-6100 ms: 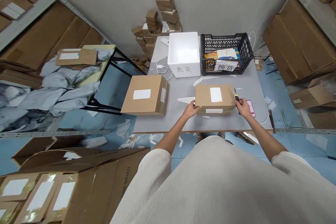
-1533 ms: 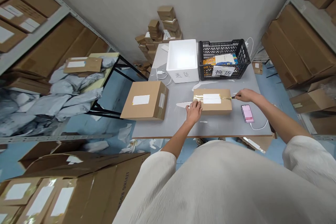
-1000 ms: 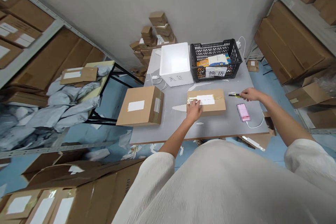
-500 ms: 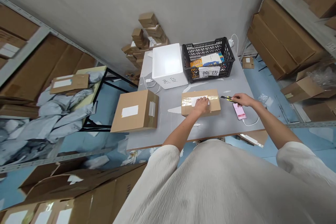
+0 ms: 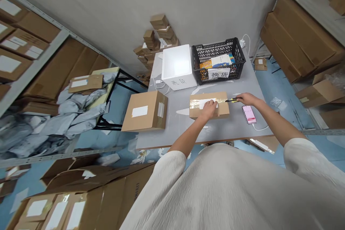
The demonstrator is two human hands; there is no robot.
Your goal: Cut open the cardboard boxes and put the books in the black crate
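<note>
The brown carton is glossy-taped, white-labelled. The left hand lies spread atop; the right hand grips a cutter.

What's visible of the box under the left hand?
The box is brown, apparently cardboard, and looks closed, with shiny tape and a white label on top. It lies flat on the gray table, longer side facing the person. The left hand rests on top, partly covering the label; the right hand's cutter overlaps its right end, contact unclear.
</note>
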